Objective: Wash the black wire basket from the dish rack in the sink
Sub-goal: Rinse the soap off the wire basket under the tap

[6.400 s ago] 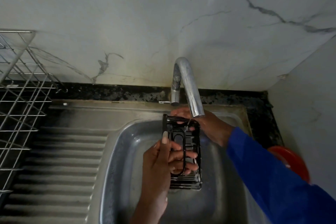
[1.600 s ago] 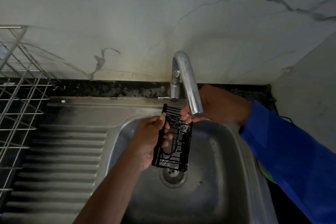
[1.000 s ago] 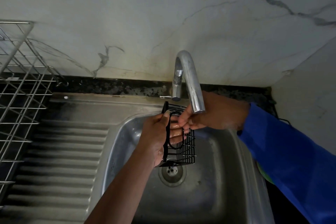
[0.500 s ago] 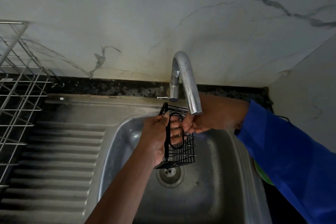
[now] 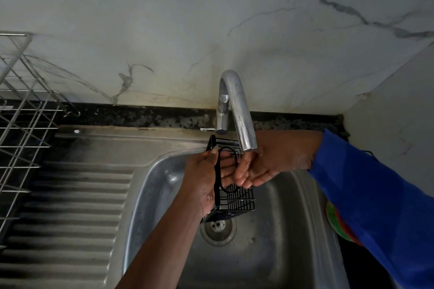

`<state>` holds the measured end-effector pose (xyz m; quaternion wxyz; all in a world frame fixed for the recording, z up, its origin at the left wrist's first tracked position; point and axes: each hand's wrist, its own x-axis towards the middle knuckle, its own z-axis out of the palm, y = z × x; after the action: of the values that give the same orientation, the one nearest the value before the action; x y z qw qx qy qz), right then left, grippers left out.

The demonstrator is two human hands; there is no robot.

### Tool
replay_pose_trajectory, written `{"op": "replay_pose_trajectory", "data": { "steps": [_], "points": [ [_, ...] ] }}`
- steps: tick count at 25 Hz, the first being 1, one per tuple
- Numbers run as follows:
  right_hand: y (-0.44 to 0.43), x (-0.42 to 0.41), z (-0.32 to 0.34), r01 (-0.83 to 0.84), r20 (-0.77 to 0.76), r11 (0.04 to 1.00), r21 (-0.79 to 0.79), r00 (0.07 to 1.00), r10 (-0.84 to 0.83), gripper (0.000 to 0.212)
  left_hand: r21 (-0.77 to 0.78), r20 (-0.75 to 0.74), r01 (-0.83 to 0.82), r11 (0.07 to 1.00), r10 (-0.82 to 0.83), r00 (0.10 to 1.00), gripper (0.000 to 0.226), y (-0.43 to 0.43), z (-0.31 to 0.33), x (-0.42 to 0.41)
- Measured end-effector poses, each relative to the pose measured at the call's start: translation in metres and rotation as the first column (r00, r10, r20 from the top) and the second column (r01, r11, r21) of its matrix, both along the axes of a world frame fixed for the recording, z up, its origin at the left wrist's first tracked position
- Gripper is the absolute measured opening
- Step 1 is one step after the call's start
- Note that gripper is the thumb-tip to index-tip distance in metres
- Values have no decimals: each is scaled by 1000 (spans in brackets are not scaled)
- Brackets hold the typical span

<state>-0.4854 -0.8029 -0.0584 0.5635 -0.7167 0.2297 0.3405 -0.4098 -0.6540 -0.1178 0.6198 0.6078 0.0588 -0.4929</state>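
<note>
1. The left grip (image 5: 202, 178) is wrapped round one long side of the black wire basket (image 5: 237, 202). Its thumb lies over the rim and its fingers show through the wires.
2. The right grip (image 5: 270, 162) reaches in from 3 o'clock, bunched fingers lying against the basket's upper wires. Whether they pinch a wire I cannot tell.
3. The basket is held on end above the basin of the sink (image 5: 150, 185). Its top is just under the faucet (image 5: 237, 105) spout at 12 o'clock, and its lower end is over the drain (image 5: 218, 226) at 6 o'clock.
4. The dish rack (image 5: 21, 124) stands at 9 o'clock, beside the ribbed drainboard (image 5: 70, 206).
5. A green and red thing (image 5: 338, 220) at 4 o'clock is half hidden by the blue sleeve (image 5: 375, 206).
6. Half a second ago the basket had the same pose, but the right fingers were higher. Six seconds ago its broad face was towards the camera.
</note>
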Motion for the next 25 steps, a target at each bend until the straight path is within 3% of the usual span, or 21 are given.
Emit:
{"op": "replay_pose_trajectory", "data": {
  "steps": [4, 6, 8, 9, 14, 17, 20, 22, 25],
  "points": [
    [-4, 1, -3, 60, 53, 996, -71, 997, -57, 20, -8, 1, -1, 1000, 1, 1000, 42, -1, 2, -1],
    [-8, 1, -3, 93, 188, 971, -219, 981, -52, 11, -15, 14, 0, 1000, 0, 1000, 42, 0, 4, -1],
    [-15, 2, -5, 132, 334, 905, -405, 943, 12, 29, -12, 37, -8, 1000, 8, 999, 38, 4, 7, -2],
    [-16, 2, -8, 163, 381, 894, -418, 925, 9, 33, -2, 66, 2, 1000, -2, 998, 35, 6, 9, -3],
    [-7, -9, -38, 194, 389, 968, -162, 914, -118, 37, 9, 126, 59, 998, -60, 990, 32, 15, 23, -2],
    [-4, -13, -46, 284, 393, 951, -117, 893, -219, 38, -4, 114, 91, 996, -90, 989, 32, 13, 28, 7],
    [-1, -16, -42, 308, 427, 945, -111, 873, -234, 26, 4, 171, 246, 969, -243, 955, 33, 10, 29, 19],
    [0, -20, -48, 435, 477, 898, -72, 806, -352, 20, 39, 213, 412, 910, -411, 886, 26, 8, 27, 30],
    [0, -33, -67, 702, 501, 704, -110, 651, -571, 29, 115, 266, 599, 792, -606, 750, 20, 4, 19, 45]
  ]
}}
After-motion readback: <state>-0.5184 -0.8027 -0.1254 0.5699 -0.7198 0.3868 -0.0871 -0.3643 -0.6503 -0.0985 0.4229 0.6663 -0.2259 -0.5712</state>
